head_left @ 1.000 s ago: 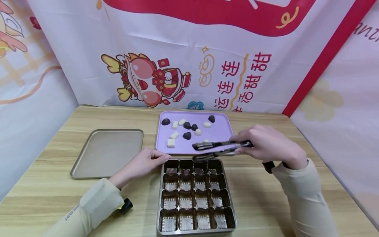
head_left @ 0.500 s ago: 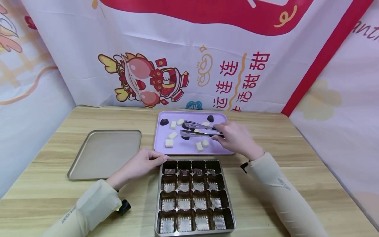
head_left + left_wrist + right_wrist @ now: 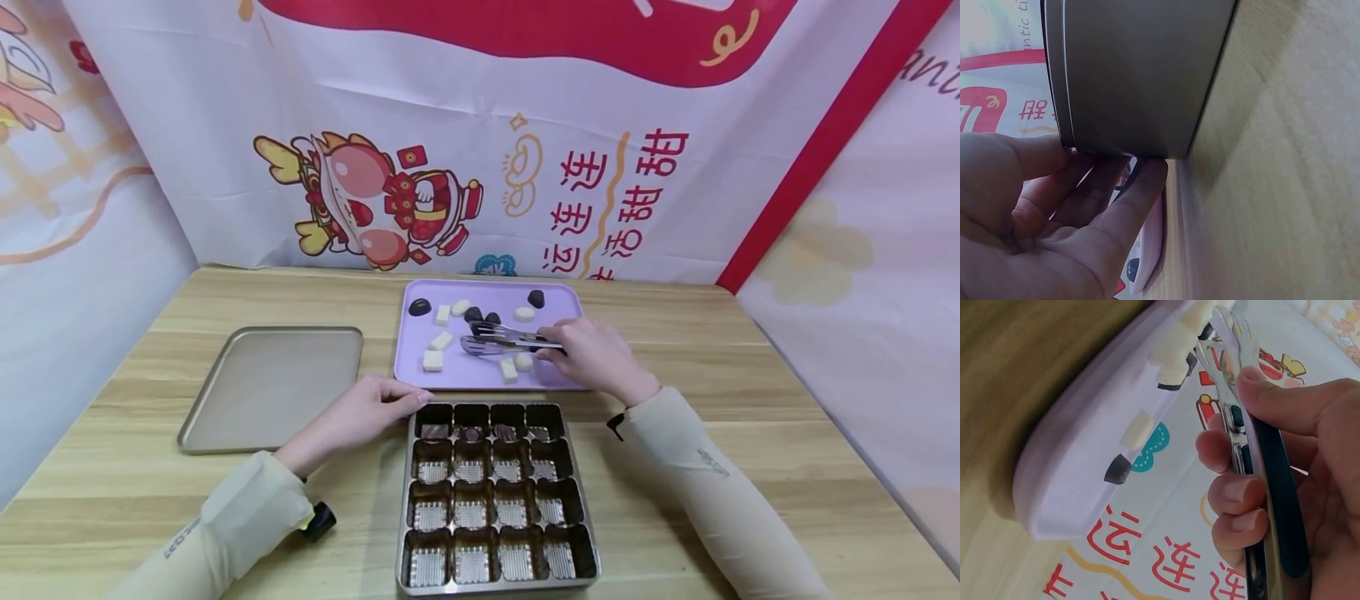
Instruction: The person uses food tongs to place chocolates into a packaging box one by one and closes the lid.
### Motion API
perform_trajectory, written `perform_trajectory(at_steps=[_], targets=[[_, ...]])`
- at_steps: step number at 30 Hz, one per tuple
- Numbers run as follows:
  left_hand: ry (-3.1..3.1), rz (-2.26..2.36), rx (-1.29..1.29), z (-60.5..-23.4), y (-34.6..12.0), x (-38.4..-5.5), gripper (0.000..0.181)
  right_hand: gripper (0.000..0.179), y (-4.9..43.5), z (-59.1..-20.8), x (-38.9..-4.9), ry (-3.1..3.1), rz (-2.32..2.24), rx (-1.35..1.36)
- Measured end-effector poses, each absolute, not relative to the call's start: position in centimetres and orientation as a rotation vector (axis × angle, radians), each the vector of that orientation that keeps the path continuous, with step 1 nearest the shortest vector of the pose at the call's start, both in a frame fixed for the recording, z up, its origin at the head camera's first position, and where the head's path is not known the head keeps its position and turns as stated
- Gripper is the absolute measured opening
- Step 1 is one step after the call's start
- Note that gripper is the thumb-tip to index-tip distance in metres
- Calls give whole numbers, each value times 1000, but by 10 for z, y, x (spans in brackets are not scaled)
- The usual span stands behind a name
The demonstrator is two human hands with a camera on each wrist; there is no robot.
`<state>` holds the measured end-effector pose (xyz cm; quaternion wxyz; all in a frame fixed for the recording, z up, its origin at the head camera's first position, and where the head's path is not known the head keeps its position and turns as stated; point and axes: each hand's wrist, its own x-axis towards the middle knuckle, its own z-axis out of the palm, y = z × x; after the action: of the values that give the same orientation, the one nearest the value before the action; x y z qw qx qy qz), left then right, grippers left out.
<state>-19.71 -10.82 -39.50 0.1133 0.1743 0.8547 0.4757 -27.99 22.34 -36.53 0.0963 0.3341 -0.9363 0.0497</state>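
In the head view my right hand (image 3: 600,354) holds a pair of metal tongs (image 3: 517,338) with dark grips, its fingers wrapped round them in the right wrist view. The tong tips reach low over the lilac tray (image 3: 410,337), amid dark and white chocolates, and hide some of them; cannot tell whether they pinch one. My left hand (image 3: 367,408) holds the back left corner of a metal box (image 3: 498,588), thumb at the rim and fingers against its wall (image 3: 1135,81). The box has a brown compartment insert; brown chocolates (image 3: 471,434) sit in its back row.
A beige metal baking tray (image 3: 277,387) lies left of the box on the wooden table (image 3: 660,500). White chocolates (image 3: 432,360) and dark chocolates (image 3: 536,298) are spread over the lilac tray. A printed cloth (image 3: 450,100) hangs behind the table.
My right hand has moved the tongs from above the box's back edge forward to the lilac tray. Over the last half second the tong arms have come closer together. My left hand stays at the box corner.
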Motion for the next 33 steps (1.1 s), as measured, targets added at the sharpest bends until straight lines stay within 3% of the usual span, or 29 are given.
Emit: perform_trajectory(at_steps=[8,16,24,33], targets=[[2512,1399,511,-394,-107,-197,28,32,236,-345,-278,-2745,204,1036],[2514,1400,540,-393,-107,-197,26,23,256,-320,-275,-2766,217,1043],[2546,1380,555,-396,-108,-194,25,32,267,-305,-264,-2780,212,1039],[2561,1380,563,-398,-108,-195,26,28,282,-289,-246,-2691,240,1115]])
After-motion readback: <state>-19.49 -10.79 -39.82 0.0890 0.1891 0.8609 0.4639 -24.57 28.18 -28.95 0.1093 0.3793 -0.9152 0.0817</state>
